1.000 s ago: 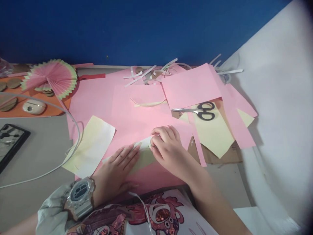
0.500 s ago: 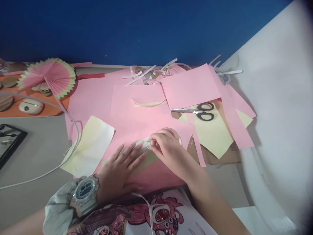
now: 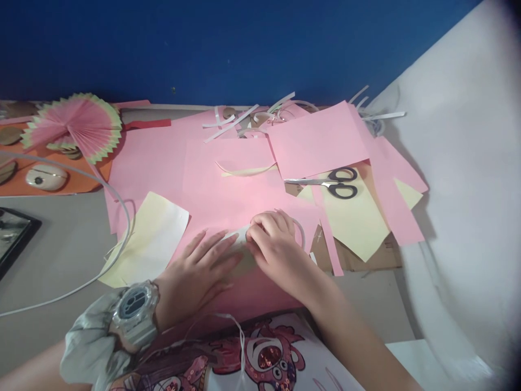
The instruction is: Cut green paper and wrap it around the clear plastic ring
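My left hand (image 3: pixel 199 274) lies flat with fingers spread on a pale yellow paper piece (image 3: pixel 246 263), over large pink sheets (image 3: pixel 211 190). Along the yellow paper's upper edge runs a whitish strip (image 3: pixel 240 236), partly under my left fingertips. My right hand (image 3: pixel 274 236) pinches this strip's right part between thumb and curled fingers. A thin pale loop (image 3: pixel 302 231) curves out beyond the right hand. Whether it belongs to the strip I cannot tell.
Black-handled scissors (image 3: pixel 342 182) lie on papers to the right. White offcut strips (image 3: pixel 232 130) are scattered at the back. Left are a pleated pink-green paper fan (image 3: pixel 75 127), a white case (image 3: pixel 46 177), a cable (image 3: pixel 130 217), a yellow sheet (image 3: pixel 152 239) and a black-edged device (image 3: pixel 16 239).
My left hand has shifted slightly left, and its fingers sit a little closer together. The right hand stays on the strip, its fingers more curled. The view has tilted a little.
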Tool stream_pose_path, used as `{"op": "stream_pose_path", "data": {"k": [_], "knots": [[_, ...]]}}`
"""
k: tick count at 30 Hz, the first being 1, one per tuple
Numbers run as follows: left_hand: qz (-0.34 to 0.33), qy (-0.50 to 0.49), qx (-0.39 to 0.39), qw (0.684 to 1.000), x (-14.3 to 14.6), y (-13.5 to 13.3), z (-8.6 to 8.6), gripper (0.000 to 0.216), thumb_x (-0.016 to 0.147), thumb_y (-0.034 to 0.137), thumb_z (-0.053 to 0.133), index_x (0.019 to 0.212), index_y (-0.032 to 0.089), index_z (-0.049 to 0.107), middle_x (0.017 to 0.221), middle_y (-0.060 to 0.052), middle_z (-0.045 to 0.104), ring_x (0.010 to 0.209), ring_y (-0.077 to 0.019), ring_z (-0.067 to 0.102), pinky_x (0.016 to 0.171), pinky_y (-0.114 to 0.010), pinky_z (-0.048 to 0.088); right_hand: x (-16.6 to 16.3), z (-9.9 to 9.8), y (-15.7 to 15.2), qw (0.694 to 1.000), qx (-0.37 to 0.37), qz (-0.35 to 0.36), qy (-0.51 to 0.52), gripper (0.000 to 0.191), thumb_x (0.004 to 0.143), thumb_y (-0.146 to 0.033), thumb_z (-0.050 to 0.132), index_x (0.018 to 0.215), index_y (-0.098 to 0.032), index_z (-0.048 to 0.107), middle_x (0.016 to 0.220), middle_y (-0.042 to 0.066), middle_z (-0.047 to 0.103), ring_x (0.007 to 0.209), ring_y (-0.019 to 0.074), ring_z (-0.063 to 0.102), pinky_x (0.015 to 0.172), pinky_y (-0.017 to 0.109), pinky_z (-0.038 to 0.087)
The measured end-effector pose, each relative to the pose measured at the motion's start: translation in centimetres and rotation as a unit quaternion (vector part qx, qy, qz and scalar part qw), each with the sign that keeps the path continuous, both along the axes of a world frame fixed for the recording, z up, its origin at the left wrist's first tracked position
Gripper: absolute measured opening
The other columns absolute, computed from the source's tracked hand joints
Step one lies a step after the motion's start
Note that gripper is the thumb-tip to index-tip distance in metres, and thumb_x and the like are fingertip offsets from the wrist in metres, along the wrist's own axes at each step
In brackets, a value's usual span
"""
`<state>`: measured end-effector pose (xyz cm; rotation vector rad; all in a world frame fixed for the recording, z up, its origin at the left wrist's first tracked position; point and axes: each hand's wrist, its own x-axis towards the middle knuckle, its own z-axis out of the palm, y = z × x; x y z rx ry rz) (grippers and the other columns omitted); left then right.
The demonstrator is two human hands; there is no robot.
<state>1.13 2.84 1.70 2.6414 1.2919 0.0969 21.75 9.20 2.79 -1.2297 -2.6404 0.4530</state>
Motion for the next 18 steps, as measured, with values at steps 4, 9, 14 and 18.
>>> {"op": "stream_pose_path", "data": {"k": [4,9,14,18], "knots": [[-0.024,0.014,-0.003,1.0,0.02,0.01,-0.67,0.064,0.088,0.056,0.037,0.143,0.027,0.022,0.151,-0.002,0.024,0.139,-0.0258,0.018,0.113,-0.046,0.008,-0.16,0.32,0.0,0.999,-0.026,-0.015,0.012,0.007,0.085,-0.015,0.047,0.079,-0.019,0.048,0.102,0.006,0.051,0.1,0.02,0.043,0.094,0.04,0.034],[-0.025,0.028,-0.024,0.999,-0.03,0.01,-0.79,0.069,0.088,0.057,0.033,0.145,0.02,0.016,0.151,-0.004,0.022,0.139,-0.0236,0.015,0.113,-0.045,0.005,-0.42,0.19,-0.1,0.997,-0.049,-0.055,0.027,0.009,0.084,-0.018,0.05,0.075,-0.019,0.047,0.104,0.007,0.05,0.102,0.0214,0.043,0.09,0.036,0.036],[-0.033,0.029,-0.018,0.999,-0.04,-0.01,-0.88,0.068,0.089,0.053,0.033,0.144,0.015,0.02,0.15,-0.007,0.024,0.139,-0.0236,0.017,0.113,-0.045,0.005,-0.72,-0.27,-0.18,0.996,-0.041,-0.071,0.039,0.009,0.082,-0.017,0.052,0.075,-0.019,0.047,0.102,0.006,0.049,0.099,0.0204,0.043,0.09,0.035,0.036],[-0.031,0.023,-0.013,0.999,-0.09,-0.14,-0.94,0.066,0.089,0.051,0.034,0.143,0.015,0.024,0.15,-0.007,0.025,0.139,-0.0237,0.016,0.113,-0.045,0.005,-0.79,-0.39,-0.19,0.996,-0.037,-0.072,0.044,0.01,0.082,-0.016,0.051,0.074,-0.019,0.046,0.101,0.006,0.05,0.099,0.0202,0.043,0.09,0.036,0.035]]}}
